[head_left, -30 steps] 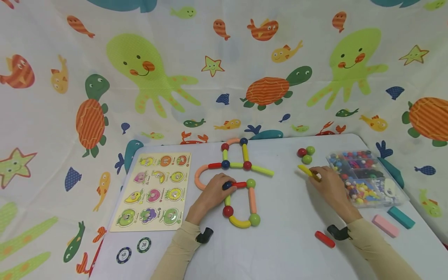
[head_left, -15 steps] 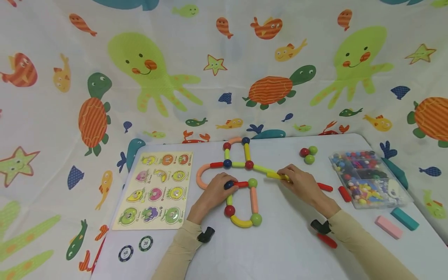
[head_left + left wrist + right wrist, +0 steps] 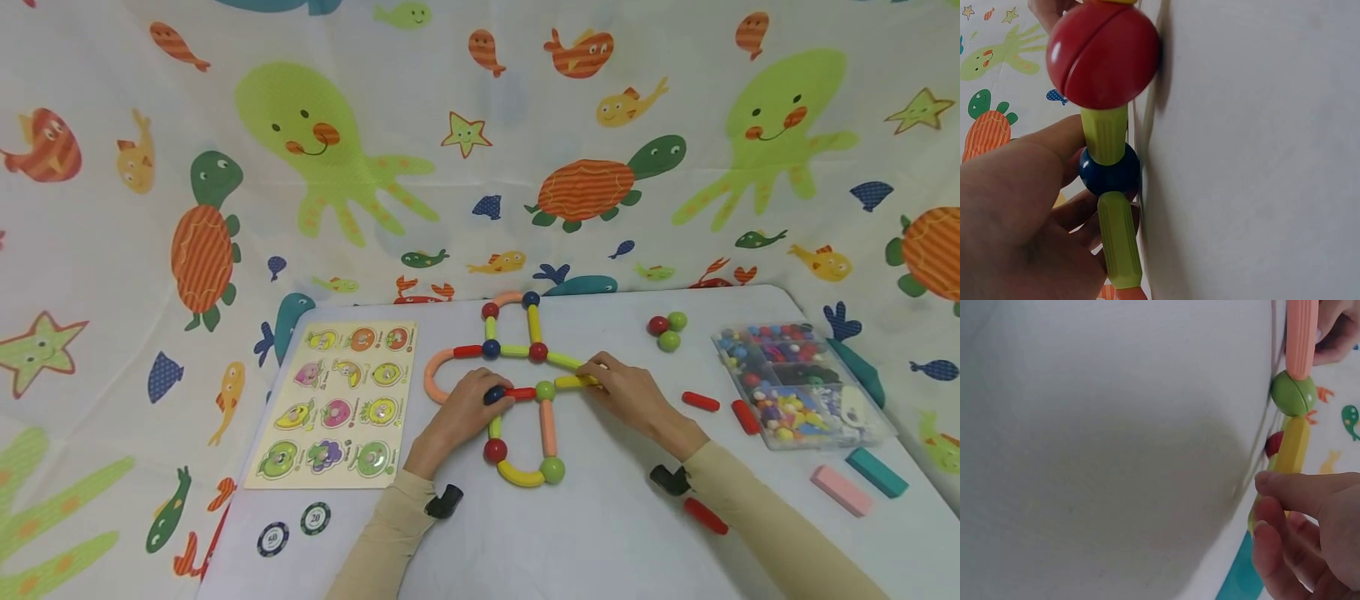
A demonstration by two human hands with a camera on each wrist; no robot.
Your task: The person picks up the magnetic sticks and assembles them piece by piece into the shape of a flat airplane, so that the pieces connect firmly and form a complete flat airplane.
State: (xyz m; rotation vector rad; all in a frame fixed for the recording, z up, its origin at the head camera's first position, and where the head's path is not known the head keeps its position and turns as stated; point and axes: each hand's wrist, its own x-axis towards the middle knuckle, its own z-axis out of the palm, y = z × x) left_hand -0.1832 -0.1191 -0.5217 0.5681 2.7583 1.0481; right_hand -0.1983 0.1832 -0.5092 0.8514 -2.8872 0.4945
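My left hand (image 3: pixel 468 406) holds a dark blue ball (image 3: pixel 494 395) of a magnetic stick-and-ball figure lying on the table. Thumb and fingers are around that ball (image 3: pixel 1109 169) in the left wrist view, with light green rods on both sides. A red rod (image 3: pixel 521 393) runs from it to a green ball (image 3: pixel 545 390). My right hand (image 3: pixel 626 392) pinches a yellow rod (image 3: pixel 573 382). In the right wrist view the rod's (image 3: pixel 1294 444) far end meets the green ball (image 3: pixel 1293 394). Just behind lies a light green rod (image 3: pixel 564 361) joined to a red ball (image 3: pixel 538 352).
A fruit puzzle board (image 3: pixel 337 408) lies left, with two chips (image 3: pixel 316 517) in front. At right are a divided bead box (image 3: pixel 802 387), loose balls (image 3: pixel 669 340), red rods (image 3: pixel 701 401), and pink (image 3: pixel 842 490) and teal blocks (image 3: pixel 876 472). A patterned cloth (image 3: pixel 465 100) hangs behind the table.
My right hand has brought the yellow rod leftward from near the bead box to the green ball. My left hand has stayed at the dark blue ball.
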